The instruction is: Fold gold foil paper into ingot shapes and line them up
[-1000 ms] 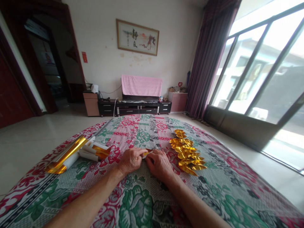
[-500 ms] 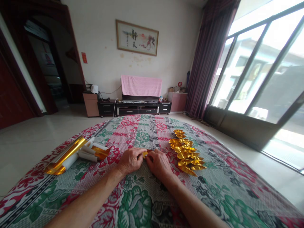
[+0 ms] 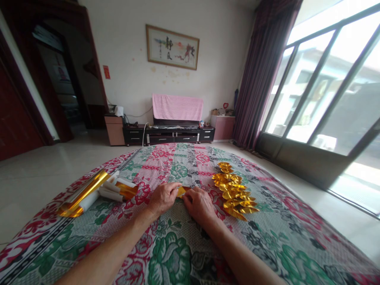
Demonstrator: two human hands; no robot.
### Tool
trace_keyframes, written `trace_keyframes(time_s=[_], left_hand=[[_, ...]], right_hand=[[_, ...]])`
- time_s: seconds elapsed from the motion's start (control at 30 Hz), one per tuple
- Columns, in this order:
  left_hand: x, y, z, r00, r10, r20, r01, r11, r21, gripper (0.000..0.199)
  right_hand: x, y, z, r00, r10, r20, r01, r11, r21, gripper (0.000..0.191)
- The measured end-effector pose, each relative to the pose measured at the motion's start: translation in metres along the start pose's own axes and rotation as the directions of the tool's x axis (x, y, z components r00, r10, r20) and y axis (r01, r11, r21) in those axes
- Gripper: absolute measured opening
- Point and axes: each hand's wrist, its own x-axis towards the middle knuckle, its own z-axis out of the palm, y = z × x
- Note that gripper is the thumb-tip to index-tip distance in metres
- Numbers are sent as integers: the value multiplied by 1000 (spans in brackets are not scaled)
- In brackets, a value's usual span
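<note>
A small piece of gold foil paper (image 3: 181,191) spans the gap between my hands, just above or on the tablecloth; much of it is hidden by fingers. My left hand (image 3: 164,198) pinches its left end between thumb and forefinger. On the other end, my right hand (image 3: 199,205) grips with curled fingers. To the right lies a row of folded gold paper pieces (image 3: 234,190) with pointed ends, overlapping one another. Rolled sheets of gold foil paper (image 3: 89,194) with white backs rest on the left.
A flowered cloth (image 3: 169,257) in red, green and grey covers the round-edged table. Beyond it stands a low black cabinet (image 3: 172,137) with a pink towel (image 3: 177,107) draped above. Large windows (image 3: 320,87) and a purple curtain (image 3: 258,79) are at the right.
My left hand has shifted slightly left and its fingers have lifted, so more of the gold paper shows between the hands. The right hand stays almost in place.
</note>
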Motion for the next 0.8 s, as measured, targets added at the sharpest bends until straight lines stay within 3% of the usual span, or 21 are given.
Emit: trace_keyframes(time_s=[0.23, 0.4, 0.63, 0.8], left_hand=[[0, -4, 6, 999, 51, 16, -52, 993, 108, 28], [-1, -5, 3, 1000, 22, -1, -22, 997, 80, 11], [1, -10, 0, 998, 26, 57, -28, 999, 34, 17], [2, -16, 4, 999, 28, 35, -28, 1000, -4, 15]], right_hand=[[0, 0, 0, 1000, 1, -5, -1, 1000, -6, 20], [0, -1, 0, 1000, 2, -11, -2, 1000, -8, 22], [0, -1, 0, 1000, 1, -14, -1, 1000, -23, 23], [2, -1, -1, 1000, 26, 17, -25, 999, -43, 24]])
